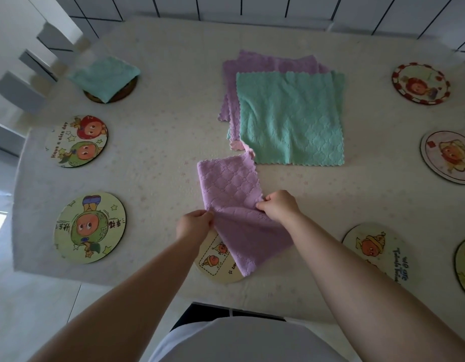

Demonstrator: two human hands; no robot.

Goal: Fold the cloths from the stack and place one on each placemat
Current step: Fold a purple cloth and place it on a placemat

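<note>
Two pinches hold the purple cloth (231, 194), left hand (193, 224) and right hand (278, 206) gripping opposite edges, its long axis running away toward the stack (286, 113).

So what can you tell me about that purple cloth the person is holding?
The purple fleecy cloth has a quilted diamond pattern and wavy scalloped edges. It looks soft, like microfibre, and is partly folded. Its far part lies flat on the pale tablecloth; its near part drapes over a round cartoon-printed placemat. The left hand pinches its left edge and the right hand pinches its right edge. Its far corner reaches close to the stack topped by a teal cloth.
</note>
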